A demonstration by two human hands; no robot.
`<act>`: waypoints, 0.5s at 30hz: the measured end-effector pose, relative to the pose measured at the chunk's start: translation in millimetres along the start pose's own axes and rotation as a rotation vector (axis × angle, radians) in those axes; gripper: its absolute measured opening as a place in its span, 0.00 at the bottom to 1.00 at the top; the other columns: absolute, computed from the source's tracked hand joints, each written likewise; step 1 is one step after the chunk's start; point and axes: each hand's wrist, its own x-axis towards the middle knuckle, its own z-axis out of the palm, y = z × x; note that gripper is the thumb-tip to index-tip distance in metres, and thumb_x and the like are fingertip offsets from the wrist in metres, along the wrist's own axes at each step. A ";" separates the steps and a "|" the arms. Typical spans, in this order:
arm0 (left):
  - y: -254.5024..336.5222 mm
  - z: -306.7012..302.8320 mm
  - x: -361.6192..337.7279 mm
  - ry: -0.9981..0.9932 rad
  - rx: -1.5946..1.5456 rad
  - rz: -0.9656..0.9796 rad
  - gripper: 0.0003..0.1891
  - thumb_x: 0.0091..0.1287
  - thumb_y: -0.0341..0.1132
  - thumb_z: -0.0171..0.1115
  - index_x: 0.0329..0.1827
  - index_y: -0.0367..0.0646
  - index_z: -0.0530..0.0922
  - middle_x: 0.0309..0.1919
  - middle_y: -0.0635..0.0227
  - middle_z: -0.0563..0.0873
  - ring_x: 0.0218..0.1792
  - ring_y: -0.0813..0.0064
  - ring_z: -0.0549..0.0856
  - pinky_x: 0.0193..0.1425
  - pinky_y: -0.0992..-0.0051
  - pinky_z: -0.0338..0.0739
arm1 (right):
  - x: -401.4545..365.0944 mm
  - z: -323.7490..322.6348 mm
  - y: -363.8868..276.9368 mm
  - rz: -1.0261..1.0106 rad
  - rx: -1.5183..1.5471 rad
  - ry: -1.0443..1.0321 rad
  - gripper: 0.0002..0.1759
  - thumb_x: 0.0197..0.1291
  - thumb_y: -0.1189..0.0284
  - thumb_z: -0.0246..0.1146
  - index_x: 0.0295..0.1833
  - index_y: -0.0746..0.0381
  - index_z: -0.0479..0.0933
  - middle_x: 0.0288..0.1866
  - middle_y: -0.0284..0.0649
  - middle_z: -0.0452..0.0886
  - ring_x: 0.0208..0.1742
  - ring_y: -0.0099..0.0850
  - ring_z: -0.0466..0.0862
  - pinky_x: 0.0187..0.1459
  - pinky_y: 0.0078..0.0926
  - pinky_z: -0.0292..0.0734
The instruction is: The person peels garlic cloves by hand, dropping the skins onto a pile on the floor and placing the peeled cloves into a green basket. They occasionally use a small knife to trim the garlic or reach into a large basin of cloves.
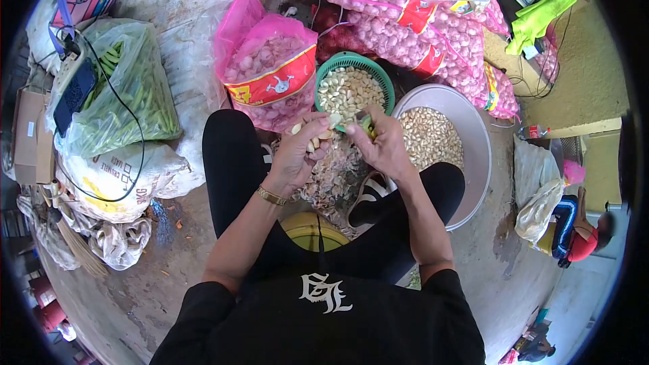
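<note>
My left hand [297, 152] is curled round several pale garlic cloves [318, 143], with one clove held up at its fingertips. My right hand [382, 142] is closed on a small knife with a green and yellow handle [366, 124], its tip near that clove. Just beyond the hands stands a green basket [390, 88] of peeled garlic cloves. To the right, a large whitish tub [478, 169] holds many unpeeled-looking cloves [433, 138]. Garlic skins [331, 179] lie heaped on the floor below my hands.
A pink mesh bag of garlic [270, 61] stands at front left, and stacked garlic sacks [433, 40] at front right. Green vegetables in a plastic bag [135, 105] sit left. A yellow container [314, 226] is between my legs. Another person [583, 243] is at far right.
</note>
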 end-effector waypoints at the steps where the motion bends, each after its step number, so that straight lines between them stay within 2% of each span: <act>1: -0.8 -0.5 1.2 0.001 0.000 -0.002 0.12 0.65 0.29 0.64 0.50 0.38 0.76 0.32 0.65 0.81 0.24 0.82 0.78 0.19 0.87 0.65 | 1.7 2.4 0.9 0.035 0.043 0.045 0.13 0.63 0.64 0.68 0.40 0.64 0.78 0.19 0.39 0.76 0.20 0.28 0.77 0.26 0.27 0.71; 2: -2.0 -1.2 3.2 -0.003 0.047 0.038 0.12 0.65 0.30 0.65 0.49 0.38 0.77 0.31 0.66 0.81 0.24 0.82 0.78 0.19 0.86 0.66 | 2.4 4.7 1.8 0.072 0.085 0.092 0.12 0.62 0.65 0.69 0.40 0.64 0.79 0.18 0.36 0.75 0.20 0.22 0.75 0.25 0.25 0.70; 3: -4.4 -1.6 5.1 -0.010 0.092 0.077 0.11 0.65 0.30 0.65 0.49 0.39 0.77 0.30 0.67 0.82 0.24 0.82 0.78 0.19 0.86 0.66 | 2.5 6.1 2.7 0.076 0.083 0.092 0.12 0.62 0.65 0.69 0.40 0.64 0.79 0.18 0.36 0.75 0.20 0.22 0.75 0.25 0.25 0.70; 5: -12.9 -4.5 10.5 -0.012 0.127 0.128 0.11 0.65 0.31 0.66 0.48 0.39 0.78 0.29 0.67 0.82 0.24 0.83 0.78 0.19 0.86 0.66 | 3.9 8.4 5.9 0.198 0.222 0.049 0.12 0.63 0.67 0.69 0.43 0.65 0.79 0.19 0.30 0.74 0.23 0.15 0.72 0.25 0.21 0.68; 6: -13.9 -5.4 12.8 -0.012 0.165 0.184 0.10 0.65 0.31 0.66 0.47 0.39 0.79 0.28 0.68 0.82 0.23 0.84 0.78 0.20 0.85 0.66 | 4.1 12.4 12.3 0.196 0.224 0.050 0.12 0.63 0.67 0.69 0.43 0.65 0.79 0.19 0.30 0.74 0.23 0.15 0.72 0.25 0.21 0.68; 10: -15.7 -4.0 17.0 0.001 0.185 0.172 0.09 0.66 0.31 0.66 0.46 0.40 0.80 0.29 0.69 0.82 0.24 0.85 0.77 0.20 0.85 0.66 | 4.1 17.9 29.5 0.344 0.368 -0.028 0.11 0.67 0.68 0.65 0.45 0.66 0.80 0.25 0.30 0.79 0.27 0.14 0.74 0.29 0.18 0.69; 13: -12.1 -0.9 20.9 0.035 0.181 0.132 0.11 0.67 0.33 0.65 0.49 0.40 0.79 0.31 0.70 0.82 0.26 0.85 0.77 0.21 0.87 0.65 | 10.9 16.1 29.0 0.349 0.525 -0.019 0.09 0.68 0.71 0.64 0.45 0.67 0.81 0.28 0.31 0.81 0.31 0.15 0.76 0.33 0.18 0.72; 15: -8.0 -9.8 26.0 -0.129 0.047 -0.054 0.13 0.69 0.34 0.63 0.53 0.40 0.78 0.34 0.71 0.81 0.27 0.86 0.76 0.21 0.88 0.64 | 13.0 12.8 31.3 0.321 0.598 0.012 0.07 0.67 0.74 0.63 0.44 0.67 0.81 0.30 0.31 0.81 0.33 0.16 0.78 0.36 0.18 0.74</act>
